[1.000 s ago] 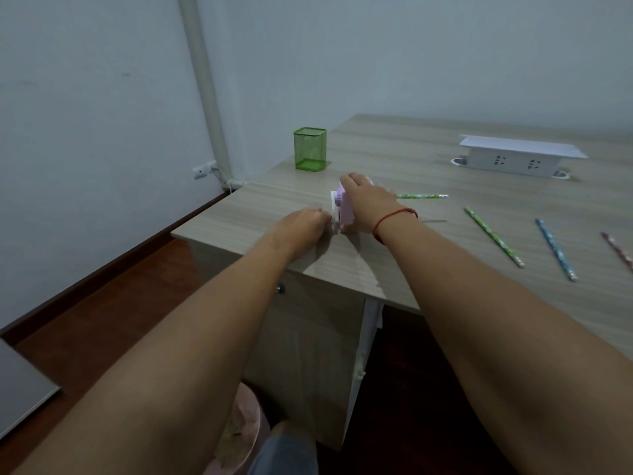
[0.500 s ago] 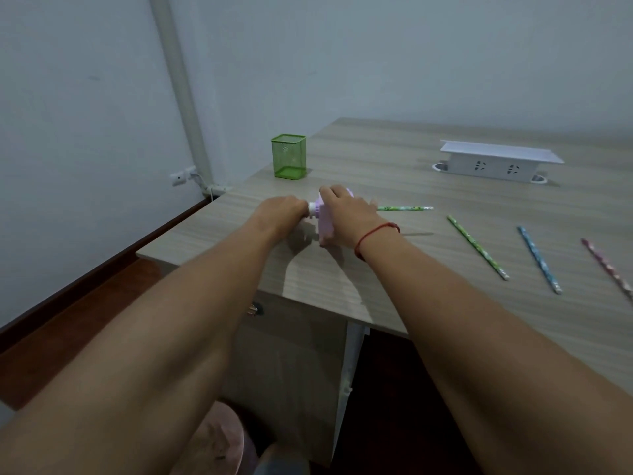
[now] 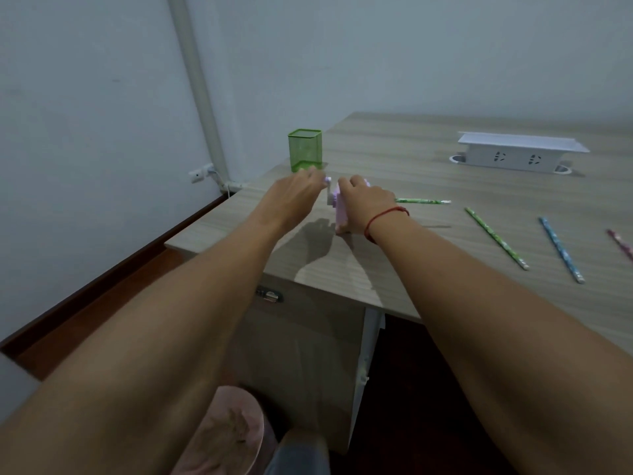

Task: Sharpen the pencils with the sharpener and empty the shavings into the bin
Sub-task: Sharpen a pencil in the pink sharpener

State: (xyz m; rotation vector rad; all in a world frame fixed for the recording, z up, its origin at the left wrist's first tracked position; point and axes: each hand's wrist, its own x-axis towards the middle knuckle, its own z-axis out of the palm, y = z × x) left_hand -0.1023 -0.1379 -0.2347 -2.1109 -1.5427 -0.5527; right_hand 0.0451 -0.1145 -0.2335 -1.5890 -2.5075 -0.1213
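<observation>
Steadying the sharpener (image 3: 342, 209): the right hand (image 3: 368, 204) lies over its top, fingers curled round the body, pressing it down. A red string band sits on that wrist.

Sharpener: small, boxy, pale lilac plastic with a smooth matt face. It stands on the worktop (image 3: 394, 149) near the front edge, toward the left corner. A crank (image 3: 327, 182) juts from its 9 o'clock end. The left hand (image 3: 294, 193) has its fingertips closed on the crank's knob in a pinch; it is blurred.

One pencil (image 3: 423, 201), thin, green and patterned, sticks out of the sharpener level toward 3 o'clock. It is clear of the worktop, with a thin shadow under it.

Farther toward 3 o'clock, three loose pencils lie flat and apart:
- green pencil (image 3: 496, 238)
- blue pencil (image 3: 561, 250)
- pink pencil (image 3: 621, 243), cut off by the frame

At 11 o'clock from the sharpener, near it, stands a cup (image 3: 305, 150): square, green mesh, upright. At 2 o'clock, well apart, is a white socket box (image 3: 520, 152), long, with a flat lid.

The worktop is pale grey wood-grain laminate. Bin (image 3: 226, 433): round, pink, on the floor at 6 o'clock, below the worktop's edge between the forearms, with pale scraps inside.
</observation>
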